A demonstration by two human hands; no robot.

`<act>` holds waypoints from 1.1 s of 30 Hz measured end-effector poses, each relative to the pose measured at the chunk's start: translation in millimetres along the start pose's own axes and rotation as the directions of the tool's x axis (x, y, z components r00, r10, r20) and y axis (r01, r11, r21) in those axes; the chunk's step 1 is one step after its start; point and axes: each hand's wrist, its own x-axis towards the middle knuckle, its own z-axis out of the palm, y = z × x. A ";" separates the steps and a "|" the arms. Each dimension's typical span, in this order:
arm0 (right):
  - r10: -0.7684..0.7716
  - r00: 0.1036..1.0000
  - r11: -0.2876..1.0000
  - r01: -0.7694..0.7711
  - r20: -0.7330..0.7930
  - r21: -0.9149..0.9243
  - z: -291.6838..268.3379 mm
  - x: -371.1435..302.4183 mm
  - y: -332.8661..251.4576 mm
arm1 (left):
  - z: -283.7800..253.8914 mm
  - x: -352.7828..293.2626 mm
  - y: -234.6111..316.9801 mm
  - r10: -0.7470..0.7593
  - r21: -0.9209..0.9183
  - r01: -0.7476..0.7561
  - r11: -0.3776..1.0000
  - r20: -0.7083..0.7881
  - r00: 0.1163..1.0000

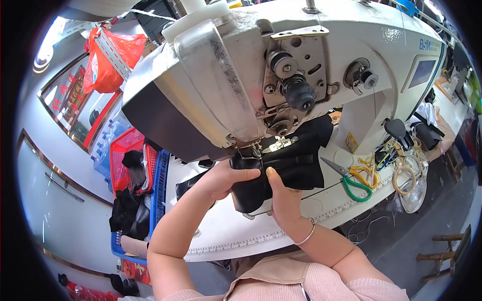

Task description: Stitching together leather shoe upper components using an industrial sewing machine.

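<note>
Black material (301, 169) gripped by left hand (224, 180) at nine o'clock, right hand (285, 203) at six; sewing machine (346, 45) seen at twelve, green-handled scissors (347, 181) at three.

hands (224, 179) on black material (304, 171) at sewing machine (351, 25)

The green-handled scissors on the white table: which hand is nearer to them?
Right. The right hand is on the black material, just left of the scissors; the left hand touches that material farther left.
</note>
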 end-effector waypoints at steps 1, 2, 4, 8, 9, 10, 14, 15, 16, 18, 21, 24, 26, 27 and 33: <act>-0.001 1.000 1.000 0.001 0.000 -0.003 0.4 -0.6 0.8 | 0.2 -1.2 1.2 0.008 0.065 -0.006 0.998 -0.033 0.999; 0.000 1.000 1.000 0.000 -0.011 -0.007 1.5 -1.0 2.4 | 0.0 -1.5 2.7 0.010 0.063 -0.008 0.998 -0.033 0.999; 0.000 1.000 1.000 0.000 -0.020 -0.014 2.7 -2.2 1.5 | -0.4 -1.6 5.6 0.006 0.130 0.000 0.992 -0.044 0.999; -0.102 0.989 0.988 0.113 0.103 -0.108 -1.6 -3.2 0.4 | -0.2 -2.8 10.0 -0.062 -0.017 0.061 0.998 -0.045 0.997; -0.103 0.986 0.989 0.116 0.131 -0.094 -4.0 -1.5 2.2 | 0.8 -1.8 9.7 -0.064 -0.009 0.064 0.998 -0.042 0.997; -0.105 0.986 0.988 0.118 0.131 -0.096 -4.8 -1.3 3.2 | 1.8 -0.7 9.2 -0.067 0.000 0.067 0.998 -0.040 0.997; -0.095 0.994 0.986 0.101 0.052 -0.133 -2.1 -1.3 4.3 | 0.8 3.1 3.2 0.020 0.154 -0.015 0.988 -0.028 0.999; -0.105 0.993 0.985 0.110 0.049 -0.134 -2.2 -0.8 4.8 | -0.7 4.3 2.6 0.044 0.194 -0.040 0.980 -0.017 0.999; -0.106 0.993 0.984 0.112 0.053 -0.137 -1.5 -0.8 3.6 | -2.0 5.4 2.2 0.069 0.233 -0.066 0.970 -0.005 0.998; -0.104 0.993 0.987 0.110 0.063 -0.114 -0.3 -0.8 1.5 | -4.4 7.5 1.0 0.074 0.277 -0.065 0.959 -0.023 0.997; -0.055 0.997 0.992 0.060 0.054 -0.115 -2.1 0.8 3.1 | -9.8 10.5 -1.9 0.050 0.297 -0.039 0.954 -0.029 0.998; -0.021 0.996 1.000 0.022 0.089 -0.004 -6.8 3.9 4.9 | -2.7 8.3 0.4 0.084 0.366 -0.066 0.928 -0.033 0.996; 0.025 0.991 0.997 -0.016 0.134 -0.070 -21.8 11.0 5.3 | -1.9 11.8 -7.5 0.170 0.444 -0.125 0.887 -0.063 0.983; 0.080 0.983 0.989 -0.058 0.165 -0.135 -31.2 14.4 5.6 | -2.8 12.0 -9.6 0.163 0.410 -0.130 0.903 -0.045 0.986; -0.135 0.986 0.982 0.146 0.099 -0.116 -106.9 45.5 -27.4 | -7.4 18.6 -19.2 0.387 0.603 -0.294 0.742 -0.026 0.922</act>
